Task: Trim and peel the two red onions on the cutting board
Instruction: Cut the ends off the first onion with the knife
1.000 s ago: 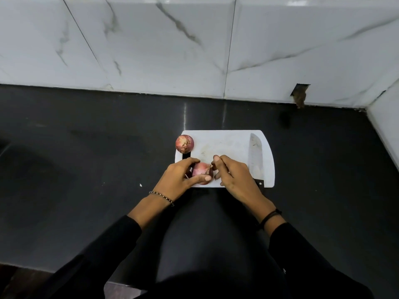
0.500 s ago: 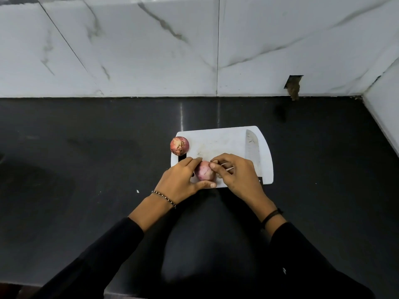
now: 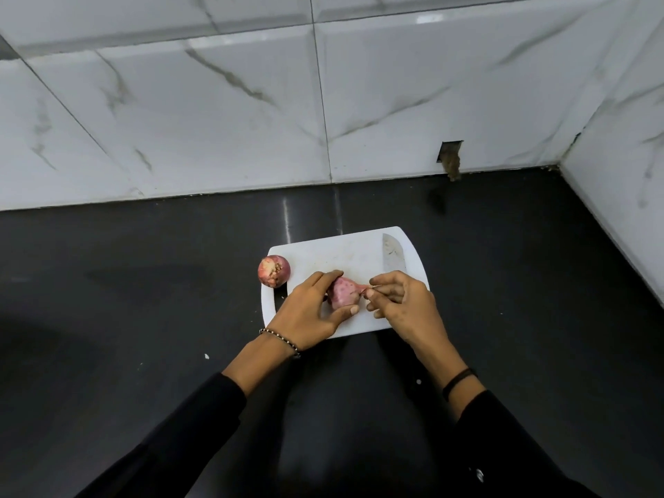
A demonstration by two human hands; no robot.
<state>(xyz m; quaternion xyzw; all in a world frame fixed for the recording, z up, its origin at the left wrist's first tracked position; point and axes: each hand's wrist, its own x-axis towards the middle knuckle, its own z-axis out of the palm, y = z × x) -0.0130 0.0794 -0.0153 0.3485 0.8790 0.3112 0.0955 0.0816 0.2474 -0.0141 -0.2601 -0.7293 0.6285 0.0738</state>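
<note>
With the left hand (image 3: 309, 312) gripping the round red onion (image 3: 343, 297), the right hand (image 3: 400, 305), pinching its thin papery skin (image 3: 362, 290), should pull slowly.

Insp. result: no legible text, labels, brands, nos. or signs. Checked cutting board (image 3: 323, 253), knife blade (image 3: 392, 253), wall tiles (image 3: 215, 120), tabletop (image 3: 143, 282): nil readable.

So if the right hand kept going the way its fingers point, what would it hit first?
Probably the onion held by the left hand: the right hand points left at it, pinching a skin strip coming off it. Depth is unclear from one view.
</note>
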